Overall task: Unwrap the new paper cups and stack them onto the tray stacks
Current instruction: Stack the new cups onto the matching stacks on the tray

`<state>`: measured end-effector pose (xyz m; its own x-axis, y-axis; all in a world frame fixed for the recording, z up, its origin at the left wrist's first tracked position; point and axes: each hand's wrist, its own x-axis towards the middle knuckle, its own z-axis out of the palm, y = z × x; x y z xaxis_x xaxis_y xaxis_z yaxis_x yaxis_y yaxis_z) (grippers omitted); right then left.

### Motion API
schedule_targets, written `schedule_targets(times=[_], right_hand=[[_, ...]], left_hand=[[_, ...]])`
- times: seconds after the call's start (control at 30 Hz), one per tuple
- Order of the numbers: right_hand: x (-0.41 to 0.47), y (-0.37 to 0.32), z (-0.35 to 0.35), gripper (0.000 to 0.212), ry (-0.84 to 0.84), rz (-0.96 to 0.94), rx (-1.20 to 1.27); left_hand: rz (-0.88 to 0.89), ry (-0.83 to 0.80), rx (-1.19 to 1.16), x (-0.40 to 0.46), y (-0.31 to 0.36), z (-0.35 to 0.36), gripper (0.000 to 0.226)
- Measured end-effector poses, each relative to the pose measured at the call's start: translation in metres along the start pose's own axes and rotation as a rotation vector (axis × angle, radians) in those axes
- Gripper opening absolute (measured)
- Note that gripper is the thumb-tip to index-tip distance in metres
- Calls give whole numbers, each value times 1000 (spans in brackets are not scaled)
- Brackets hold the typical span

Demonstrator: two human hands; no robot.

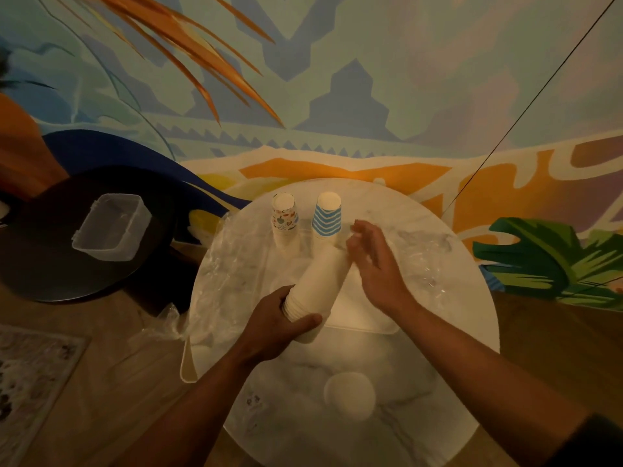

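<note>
My left hand (281, 323) grips the rim end of a long stack of plain white paper cups (320, 284), which lies tilted over the white tray (364, 318). At the stack's far end my right hand (374, 261) hovers with loosely spread fingers; whether it touches the stack is unclear. Two upside-down cup stacks stand at the tray's far side: a picture-patterned stack (286, 219) on the left and a blue-and-white striped stack (327, 215) on the right. Another white cup stack (349, 394) sits near the table's front edge.
Crumpled clear plastic wrap (421, 257) lies on the round marble table (455, 348), with more wrap (222, 264) hanging off its left side. A clear plastic box (111, 225) sits on a dark round table (43, 264) to the left. A painted wall stands behind.
</note>
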<state>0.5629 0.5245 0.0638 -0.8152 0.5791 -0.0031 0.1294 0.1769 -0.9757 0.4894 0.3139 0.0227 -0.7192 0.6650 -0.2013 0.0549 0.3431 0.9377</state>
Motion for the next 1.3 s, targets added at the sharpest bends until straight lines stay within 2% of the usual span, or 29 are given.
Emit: schedule_targets(times=[0.1, 0.27, 0.4, 0.6, 0.7, 0.97, 1.3], right_hand=[[-25, -10, 11, 67, -121, 124, 100], [-31, -14, 5, 48, -9, 158, 88], [-15, -22, -10, 44, 58, 104, 78], [37, -46, -49, 53, 276, -75, 14], [62, -42, -60, 64, 303, -131, -80], [90, 20, -48, 79, 136, -74, -347], [93, 69, -38, 73, -84, 32, -571]], left_hand=[[12, -21, -2, 1, 6, 6, 67], [14, -65, 12, 0, 9, 13, 69], [6, -89, 9, 4, 8, 14, 66], [3, -62, -3, 9, 5, 12, 76], [-3, -57, -14, 11, 2, 9, 77], [-13, -60, -66, 10, 1, 5, 71], [-43, -79, -71, 7, -6, -2, 63]])
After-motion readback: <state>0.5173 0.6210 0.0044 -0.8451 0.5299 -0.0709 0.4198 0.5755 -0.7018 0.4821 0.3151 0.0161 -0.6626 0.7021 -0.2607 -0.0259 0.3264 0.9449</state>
